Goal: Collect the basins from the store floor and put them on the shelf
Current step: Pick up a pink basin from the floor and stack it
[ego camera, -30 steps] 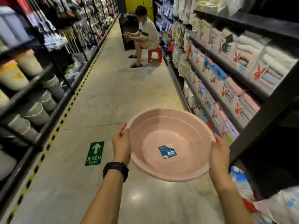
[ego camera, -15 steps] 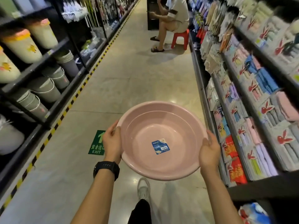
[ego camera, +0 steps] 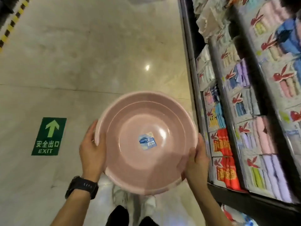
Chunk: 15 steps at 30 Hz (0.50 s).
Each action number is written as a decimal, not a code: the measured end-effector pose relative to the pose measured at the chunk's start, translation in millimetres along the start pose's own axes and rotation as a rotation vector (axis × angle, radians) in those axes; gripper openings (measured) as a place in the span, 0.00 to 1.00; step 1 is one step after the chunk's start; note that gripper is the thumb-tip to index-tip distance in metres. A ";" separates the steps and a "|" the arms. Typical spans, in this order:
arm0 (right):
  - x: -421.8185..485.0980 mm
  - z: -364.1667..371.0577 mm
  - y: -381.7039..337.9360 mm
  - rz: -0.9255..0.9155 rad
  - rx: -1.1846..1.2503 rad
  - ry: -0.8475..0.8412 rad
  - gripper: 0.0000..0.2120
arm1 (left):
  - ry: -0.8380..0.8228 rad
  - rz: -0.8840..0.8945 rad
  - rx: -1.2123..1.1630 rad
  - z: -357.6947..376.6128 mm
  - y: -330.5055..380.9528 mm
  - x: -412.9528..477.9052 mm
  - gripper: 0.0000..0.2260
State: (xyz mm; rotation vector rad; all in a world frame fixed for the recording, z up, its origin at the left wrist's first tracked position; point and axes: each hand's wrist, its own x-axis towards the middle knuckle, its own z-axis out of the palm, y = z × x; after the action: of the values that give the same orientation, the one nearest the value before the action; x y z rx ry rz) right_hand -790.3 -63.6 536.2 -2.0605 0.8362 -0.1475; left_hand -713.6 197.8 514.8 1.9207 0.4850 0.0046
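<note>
Head view, looking steeply down at the store floor.

Pink basin — held in the air above the floor, mouth up and roughly level, in front of the person's body. A small blue-and-white label sits near the centre of its inside bottom.

Left hand: grip closed on the basin's left rim, thumb lying along the rim's outer edge, the other fingers hidden under the wall. A black watch is on this wrist.

Right hand: grip closed on the right rim, thumb over the lip, palm against the outer wall.

The basin touches nothing but the two hands. Below it, white shoes and dark trouser legs show on the floor.

Floor: pale, glossy, with a green EXIT sign stuck to it left of the basin — arrow pointing away from the person. Yellow-and-black striped tape runs along the top left corner.

Right side: a dark shelf stocked with packaged towels in many colours, just beside the basin's right rim. Image is motion-blurred there; package print is unreadable.
</note>
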 end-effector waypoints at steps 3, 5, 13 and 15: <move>43.9 63.7 69.2 0.015 -0.102 -0.142 0.25 | -0.096 -0.001 0.199 48.0 -93.0 35.6 0.23; 67.8 106.9 121.5 0.033 -0.185 -0.243 0.26 | -0.148 -0.036 0.311 75.0 -160.7 53.0 0.23; 131.6 233.1 286.7 0.005 -0.270 -0.392 0.29 | -0.141 -0.116 0.471 163.8 -343.3 103.8 0.23; 143.7 250.2 309.6 -0.017 -0.275 -0.406 0.31 | -0.121 -0.145 0.485 178.8 -366.7 110.9 0.23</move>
State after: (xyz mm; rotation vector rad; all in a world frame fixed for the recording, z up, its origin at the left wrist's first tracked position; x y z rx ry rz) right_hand -738.1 -97.4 117.6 -2.2446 0.6107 0.3854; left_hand -692.3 191.5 92.6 2.3346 0.5800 -0.3503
